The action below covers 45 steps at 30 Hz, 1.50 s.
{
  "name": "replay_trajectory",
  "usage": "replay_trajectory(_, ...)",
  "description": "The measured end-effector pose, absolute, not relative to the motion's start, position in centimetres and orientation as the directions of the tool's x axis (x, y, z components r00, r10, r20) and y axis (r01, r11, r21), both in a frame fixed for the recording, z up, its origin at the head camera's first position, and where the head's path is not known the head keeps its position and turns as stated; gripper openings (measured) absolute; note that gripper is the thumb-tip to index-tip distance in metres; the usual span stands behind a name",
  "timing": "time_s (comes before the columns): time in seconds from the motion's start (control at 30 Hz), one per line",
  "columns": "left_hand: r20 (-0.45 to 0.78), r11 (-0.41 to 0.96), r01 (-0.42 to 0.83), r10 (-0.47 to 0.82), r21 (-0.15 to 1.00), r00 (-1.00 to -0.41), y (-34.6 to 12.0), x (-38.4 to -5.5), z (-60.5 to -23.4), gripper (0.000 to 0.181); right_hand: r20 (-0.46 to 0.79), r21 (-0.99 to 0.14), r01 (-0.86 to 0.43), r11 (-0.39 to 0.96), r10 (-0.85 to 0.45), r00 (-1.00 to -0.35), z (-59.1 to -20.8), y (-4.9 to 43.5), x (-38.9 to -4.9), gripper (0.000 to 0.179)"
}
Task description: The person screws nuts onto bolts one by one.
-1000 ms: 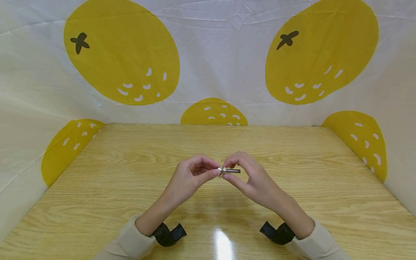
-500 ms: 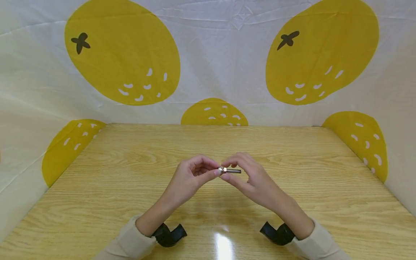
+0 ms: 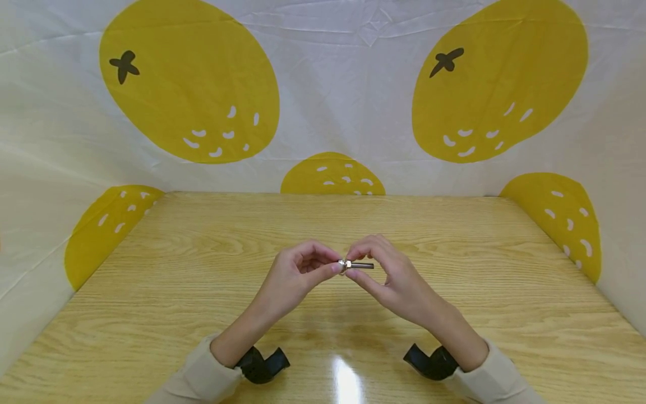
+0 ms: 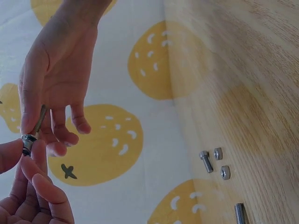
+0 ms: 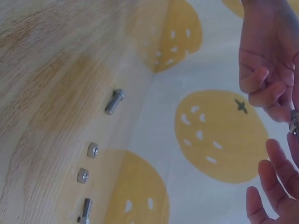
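Above the middle of the table, my left hand [image 3: 295, 278] pinches the head end of a metal bolt [image 3: 363, 266] between thumb and fingers. The shank lies level and points right in the head view. A shiny hex nut [image 3: 349, 264] sits round the shank close to the left fingertips. My right hand [image 3: 393, 278] has thumb and index finger at opposite sides of this nut, pinching it, while the shank's free end pokes into the gap of that hand. In the left wrist view, the threaded shank [image 4: 40, 120] shows beside the right fingers. The bolt's head is mostly hidden by the left fingertips.
On the wooden table [image 3: 202, 224], the left wrist view shows a loose bolt [image 4: 206, 161], a nut [image 4: 218, 153], another nut [image 4: 225, 172] and a threaded piece [image 4: 240, 213]. A white cloth [image 3: 348, 101] with yellow fruit prints stands round the table's back and sides.
My right thumb and index finger shifted slightly left, then back to the right, at the nut. The nut's bright faces look different. My left hand has stayed in place with the bolt.
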<state>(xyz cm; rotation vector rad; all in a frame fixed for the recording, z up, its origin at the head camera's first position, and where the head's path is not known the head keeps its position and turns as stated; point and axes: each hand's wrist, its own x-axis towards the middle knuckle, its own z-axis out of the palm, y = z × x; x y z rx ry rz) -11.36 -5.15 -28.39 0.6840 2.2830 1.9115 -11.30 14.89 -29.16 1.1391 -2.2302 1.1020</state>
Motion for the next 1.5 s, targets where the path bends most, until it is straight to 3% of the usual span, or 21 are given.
replay_trajectory(0.17, 0.222, 0.117, 0.29, 0.402, 0.95, -0.889, -5.13, -11.42, -28.55, 0.017, 0.588, -0.493, -0.774, 0.398, -0.503, -0.633, -29.23, 15.06, -11.31, 0.008)
replay_trajectory(0.3, 0.211, 0.127, 0.282, 0.397, 0.951, -0.893, -5.11, -11.45, -28.61, 0.016, 0.515, -0.54, -0.703, 0.462, -0.479, -0.711, -29.04, 15.22, -11.07, 0.008)
replay_trajectory(0.37, 0.204, 0.135, 0.275, 0.389, 0.952, -0.898, -5.1, -11.46, -28.61, 0.017, 0.491, -0.556, -0.679, 0.479, -0.47, -0.734, -28.91, 15.28, -10.95, 0.017)
replay_trajectory(0.47, 0.196, 0.142, 0.267, 0.382, 0.953, -0.903, -5.07, -11.45, -28.58, 0.017, 0.509, -0.547, -0.696, 0.466, -0.475, -0.718, -28.83, 15.28, -10.93, 0.028)
replay_trajectory(0.6, 0.195, 0.138, 0.264, 0.382, 0.955, -0.903, -5.05, -11.46, -28.53, 0.017, 0.585, -0.498, -0.765, 0.409, -0.492, -0.644, -28.91, 15.11, -11.15, 0.027)
replay_trajectory(0.73, 0.195, 0.137, 0.264, 0.382, 0.955, -0.903, -5.08, -11.46, -28.51, 0.018, 0.611, -0.487, -0.79, 0.374, -0.5, -0.614, -29.06, 15.0, -11.26, 0.024)
replay_trajectory(0.93, 0.202, 0.13, 0.271, 0.391, 0.954, -0.898, -5.1, -11.38, -28.48, 0.018, 0.588, -0.494, -0.778, 0.388, -0.51, -0.628, -29.36, 14.96, -11.31, 0.01)
replay_trajectory(1.17, 0.208, 0.134, 0.282, 0.4, 0.95, -0.893, -5.07, -11.32, -28.43, 0.017, 0.533, -0.526, -0.709, 0.469, -0.467, -0.705, -29.35, 15.1, -11.17, 0.004)
replay_trajectory(1.3, 0.199, 0.145, 0.273, 0.389, 0.951, -0.9, -5.09, -11.35, -28.45, 0.017, 0.56, -0.509, -0.733, 0.451, -0.473, -0.68, -29.23, 15.08, -11.13, 0.029)
replay_trajectory(1.5, 0.204, 0.131, 0.274, 0.394, 0.953, -0.896, -5.11, -11.35, -28.42, 0.017, 0.63, -0.463, -0.795, 0.392, -0.486, -0.606, -29.18, 14.88, -11.25, 0.03)
